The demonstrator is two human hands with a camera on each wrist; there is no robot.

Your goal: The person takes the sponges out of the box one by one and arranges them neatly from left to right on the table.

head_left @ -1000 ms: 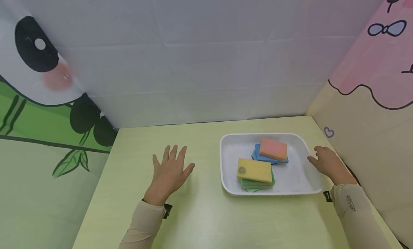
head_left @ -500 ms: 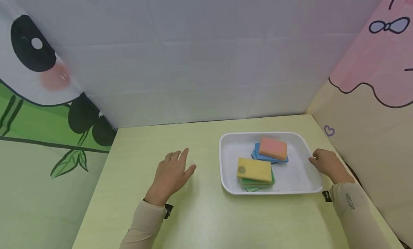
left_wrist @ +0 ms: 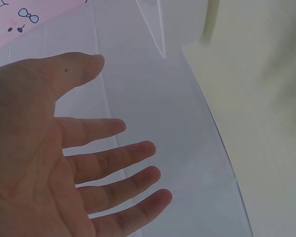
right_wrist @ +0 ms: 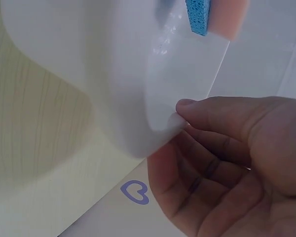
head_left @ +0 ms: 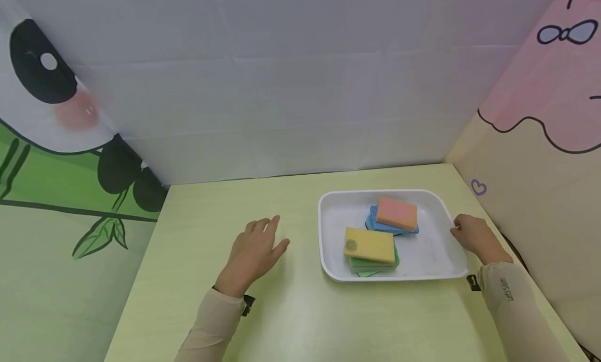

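Note:
A white rectangular tray (head_left: 436, 252) lies on the table, right of centre in the head view. My right hand (head_left: 481, 239) pinches its right rim; in the right wrist view the thumb (right_wrist: 207, 111) is on the inner side of the rim, with curled fingers outside it. A yellow sponge (head_left: 368, 245) is stacked on green ones (head_left: 375, 266) in the tray. Behind them, a pink-orange sponge (head_left: 398, 213) lies on blue ones (head_left: 374, 224). To the left of the tray, apart from it, my left hand (head_left: 253, 257) hovers over the table with fingers spread, holding nothing.
The pale yellow table (head_left: 300, 320) meets a white back wall (head_left: 300, 91). A cream and pink wall (head_left: 530, 195) rises close beside my right hand. On the left stands a green and white cartoon-printed wall (head_left: 42, 231).
The right hand's fingers have closed on the tray's rim. My left hand has lowered its fingers somewhat and shifted slightly right. The tray's contents keep their arrangement.

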